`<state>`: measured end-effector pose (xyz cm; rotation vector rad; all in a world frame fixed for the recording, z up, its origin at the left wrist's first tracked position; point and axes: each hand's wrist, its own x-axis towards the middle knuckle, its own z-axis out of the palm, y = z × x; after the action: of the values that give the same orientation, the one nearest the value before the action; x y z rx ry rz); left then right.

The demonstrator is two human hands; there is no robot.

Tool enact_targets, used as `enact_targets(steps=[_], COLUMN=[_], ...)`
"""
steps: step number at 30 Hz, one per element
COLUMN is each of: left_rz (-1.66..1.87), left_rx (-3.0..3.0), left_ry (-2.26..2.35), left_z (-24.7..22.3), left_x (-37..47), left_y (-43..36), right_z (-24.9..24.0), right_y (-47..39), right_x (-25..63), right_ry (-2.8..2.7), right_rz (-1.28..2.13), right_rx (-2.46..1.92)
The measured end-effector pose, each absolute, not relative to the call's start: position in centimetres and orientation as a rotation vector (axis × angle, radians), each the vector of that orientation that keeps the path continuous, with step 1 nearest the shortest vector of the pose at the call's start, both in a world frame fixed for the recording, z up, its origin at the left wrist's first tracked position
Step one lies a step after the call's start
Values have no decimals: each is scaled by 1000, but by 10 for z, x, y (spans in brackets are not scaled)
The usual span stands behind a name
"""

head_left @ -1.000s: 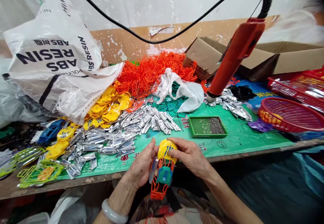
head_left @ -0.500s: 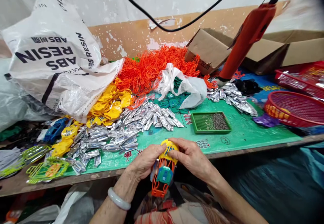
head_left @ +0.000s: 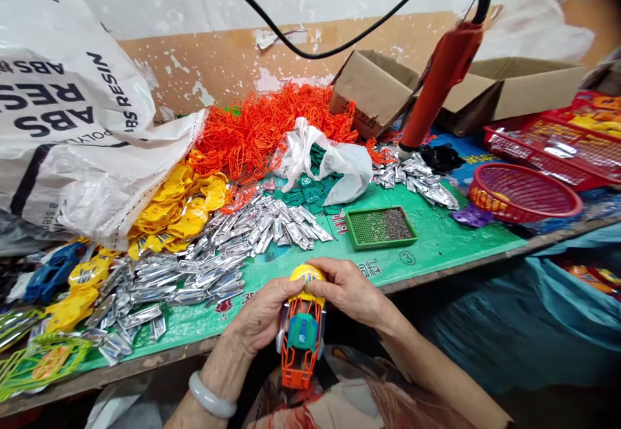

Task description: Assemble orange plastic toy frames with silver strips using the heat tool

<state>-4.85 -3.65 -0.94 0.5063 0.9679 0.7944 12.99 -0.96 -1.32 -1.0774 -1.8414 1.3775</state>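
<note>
Between my two hands, just off the table's front edge, is a toy car body (head_left: 303, 332) with a yellow front, an orange cage frame, a teal roof piece and silvery sides. My left hand (head_left: 264, 309) grips its left side, thumb on the yellow part. My right hand (head_left: 347, 286) closes on the yellow front from the right, thumb pressed on top. The fingers underneath are hidden. Beyond my hands lie a green tray (head_left: 356, 238) of small screws and a heap of silvery parts (head_left: 286, 225).
Yellow parts (head_left: 179, 206) spill from a white resin sack (head_left: 63, 131) at left. Orange frames (head_left: 262, 131) are piled behind a white bag (head_left: 349, 167) of teal parts. A red electric screwdriver (head_left: 439, 86) hangs by the cardboard boxes (head_left: 378, 86). A red basket (head_left: 526, 193) stands at right.
The view has swung to the right, so the table's things appear further left. Both hands still hold the toy car body, which now points more squarely away from me.
</note>
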Motion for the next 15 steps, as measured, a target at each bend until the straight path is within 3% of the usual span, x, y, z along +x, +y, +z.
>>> enact_targets(steps=[15], left_rz=[800], left_rx=[345], left_ry=[945], left_z=[-2], left_x=[-49], left_y=[-36], right_z=[-6], right_y=[-10], right_x=[131], right_ry=[-1816], right_rz=[1260], right_rx=[-1044])
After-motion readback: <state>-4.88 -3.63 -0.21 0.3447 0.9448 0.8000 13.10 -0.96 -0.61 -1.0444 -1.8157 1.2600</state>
